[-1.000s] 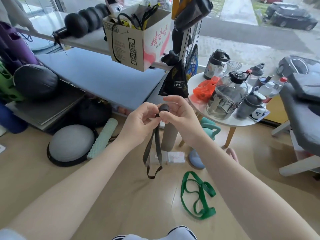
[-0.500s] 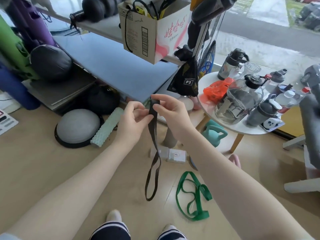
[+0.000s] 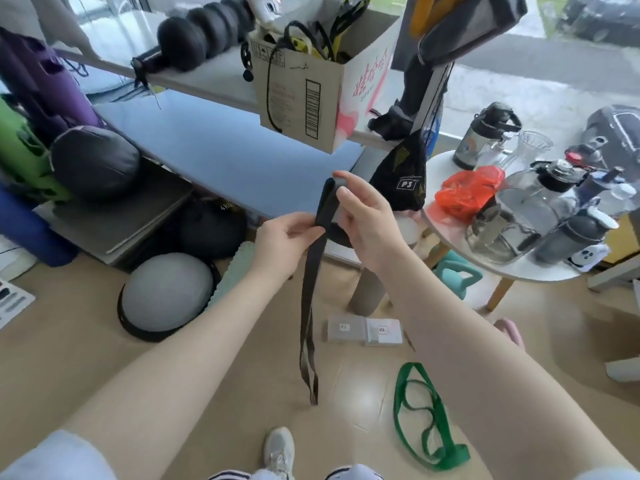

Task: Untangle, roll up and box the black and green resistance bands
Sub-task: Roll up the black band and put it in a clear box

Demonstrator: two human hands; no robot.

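Both hands pinch the black band point(image 3: 313, 271), right hand point(image 3: 367, 223) at its top fold, left hand point(image 3: 284, 244) lower. Rolling seems barely begun; next it likely needs tight winding downward.

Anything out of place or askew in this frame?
The green band lies twisted in loops on the floor, not rolled or boxed. The black band hangs unrolled from both hands. A black cord dangles outside the cardboard box.

Green band point(image 3: 427, 420) on tan, perhaps wooden, floor point(image 3: 104, 341)

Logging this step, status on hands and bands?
Both hands pinch black band, hanging unrolled. Green band tangled on floor. Box on shelf, nothing blocking.
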